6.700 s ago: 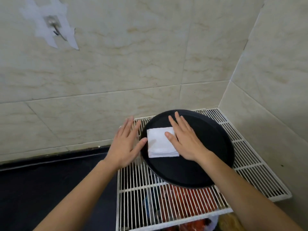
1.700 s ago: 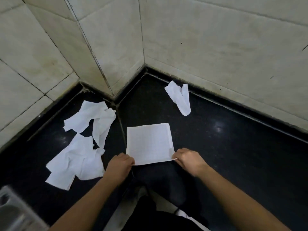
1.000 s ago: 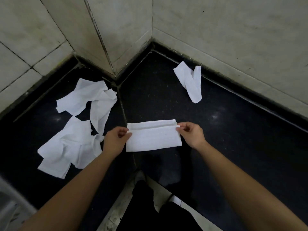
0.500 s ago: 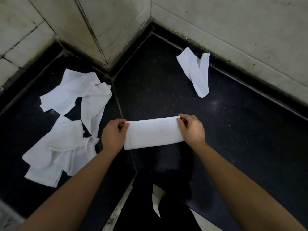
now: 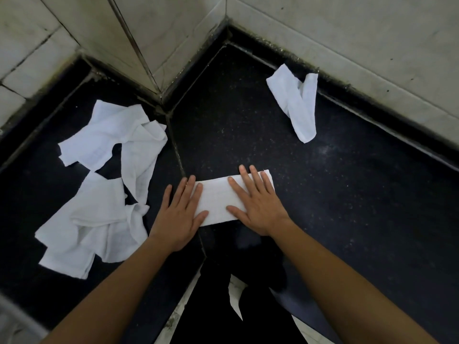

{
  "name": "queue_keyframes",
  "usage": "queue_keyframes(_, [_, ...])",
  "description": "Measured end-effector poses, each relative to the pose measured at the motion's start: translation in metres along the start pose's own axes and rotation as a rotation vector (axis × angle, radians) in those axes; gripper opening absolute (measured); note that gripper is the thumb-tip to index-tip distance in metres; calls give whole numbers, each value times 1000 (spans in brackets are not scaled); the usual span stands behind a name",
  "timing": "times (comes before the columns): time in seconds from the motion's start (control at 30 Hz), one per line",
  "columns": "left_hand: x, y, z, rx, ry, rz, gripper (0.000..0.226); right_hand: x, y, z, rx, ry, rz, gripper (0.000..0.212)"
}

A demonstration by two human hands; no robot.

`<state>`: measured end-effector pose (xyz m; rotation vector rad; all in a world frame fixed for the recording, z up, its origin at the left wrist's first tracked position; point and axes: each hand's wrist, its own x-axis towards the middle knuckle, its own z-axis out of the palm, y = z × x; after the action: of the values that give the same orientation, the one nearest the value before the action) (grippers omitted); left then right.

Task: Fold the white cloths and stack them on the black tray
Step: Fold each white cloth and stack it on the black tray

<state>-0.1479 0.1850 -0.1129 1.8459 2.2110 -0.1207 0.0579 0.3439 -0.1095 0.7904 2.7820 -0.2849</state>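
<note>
A white cloth, folded in half into a narrow strip, lies flat on the black counter. My left hand rests flat on its left end, fingers spread. My right hand presses flat on its right half. Neither hand grips it. A heap of several crumpled white cloths lies to the left. One more loose white cloth lies at the back right near the wall. The black tray is out of view.
Tiled walls meet in a corner behind the counter, with a jutting wall edge at the back left. The counter's front edge runs just below my wrists. A pale object's edge shows at the bottom left.
The flat square cloth was folded in half away from me. My hands let go of its ends and now lie flat on it, fingers spread.
</note>
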Motion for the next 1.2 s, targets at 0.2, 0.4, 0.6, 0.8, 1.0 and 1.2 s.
queue_keyframes(0.2, [-1,1,-1,12,-35,0,72,-4,8,0,-11,5,25,78])
queue_keyframes(0.4, [1,-1,-7,3,-99,-24,75,-5,10,-8,46,-16,138,80])
queue_keyframes(0.6, [19,7,-32,-18,37,-14,67,-55,12,-9,319,236,405,67])
queue_keyframes(0.8, [106,64,-73,-76,47,274,56,-72,8,-5,372,299,668,44])
queue_keyframes(1.0, [159,106,-84,263,-113,604,57,-66,2,-17,574,219,777,20])
queue_keyframes(1.2, [150,102,-93,216,-175,564,41,-51,21,-40,944,55,939,8])
